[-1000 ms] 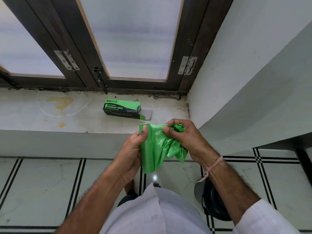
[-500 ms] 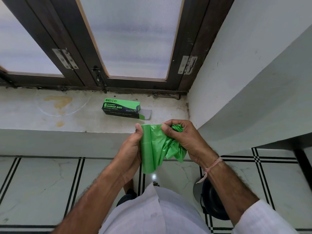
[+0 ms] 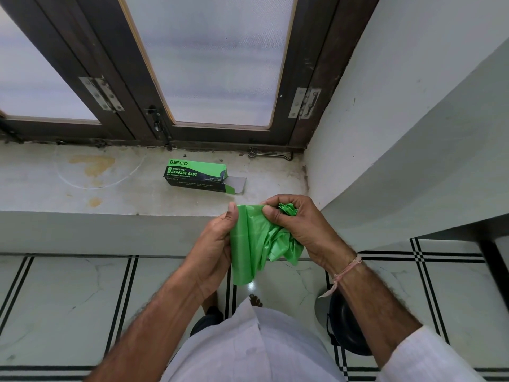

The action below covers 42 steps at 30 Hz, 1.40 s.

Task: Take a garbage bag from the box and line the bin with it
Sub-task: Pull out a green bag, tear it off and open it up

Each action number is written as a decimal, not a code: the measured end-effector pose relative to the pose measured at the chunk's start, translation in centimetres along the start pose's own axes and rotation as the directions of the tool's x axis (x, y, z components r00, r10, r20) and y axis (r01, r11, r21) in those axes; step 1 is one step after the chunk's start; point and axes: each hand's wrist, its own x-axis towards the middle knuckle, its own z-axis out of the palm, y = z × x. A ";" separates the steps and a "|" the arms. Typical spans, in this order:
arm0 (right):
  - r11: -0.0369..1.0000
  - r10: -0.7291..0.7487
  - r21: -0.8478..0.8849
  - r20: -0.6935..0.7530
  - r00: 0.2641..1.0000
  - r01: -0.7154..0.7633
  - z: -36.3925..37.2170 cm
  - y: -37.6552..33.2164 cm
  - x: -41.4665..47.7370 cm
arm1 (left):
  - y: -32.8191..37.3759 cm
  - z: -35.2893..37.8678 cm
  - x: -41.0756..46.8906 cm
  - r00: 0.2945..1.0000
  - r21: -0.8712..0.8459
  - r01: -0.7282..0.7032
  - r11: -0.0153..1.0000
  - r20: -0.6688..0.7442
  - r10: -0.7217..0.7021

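A green garbage bag (image 3: 252, 244) is held between both hands in front of the ledge. My left hand (image 3: 213, 250) grips its rolled left part, thumb on top. My right hand (image 3: 298, 230) clutches the bunched, crumpled right part. The green and black garbage bag box (image 3: 194, 175) lies on the ledge beyond my hands, its right end flap open. A dark bin (image 3: 345, 329) with a grey lid stands on the floor under my right forearm, mostly hidden by the arm.
The stained white window ledge (image 3: 82, 188) runs under a dark-framed window (image 3: 214, 64). A white wall (image 3: 413, 133) closes the right side. A dark table leg (image 3: 495, 266) stands at the right edge. Tiled floor (image 3: 68, 304) lies below.
My hands have shifted slightly and the bag's rolled part has turned a little more upright in my left hand. The box and bin have not moved.
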 end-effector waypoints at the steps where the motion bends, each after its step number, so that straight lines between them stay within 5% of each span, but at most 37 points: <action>1: 1.000 0.003 0.000 0.000 1.000 -0.003 -0.1 0.0 0.0 | 0.0 0.0 0.0 1.000 -0.008 -0.001 1.000 -0.004 0.001; 42: 0.994 0.003 0.107 -0.081 0.997 0.006 0.7 0.8 -0.9 | -0.3 0.7 0.4 0.998 -0.142 0.053 0.988 0.040 -0.048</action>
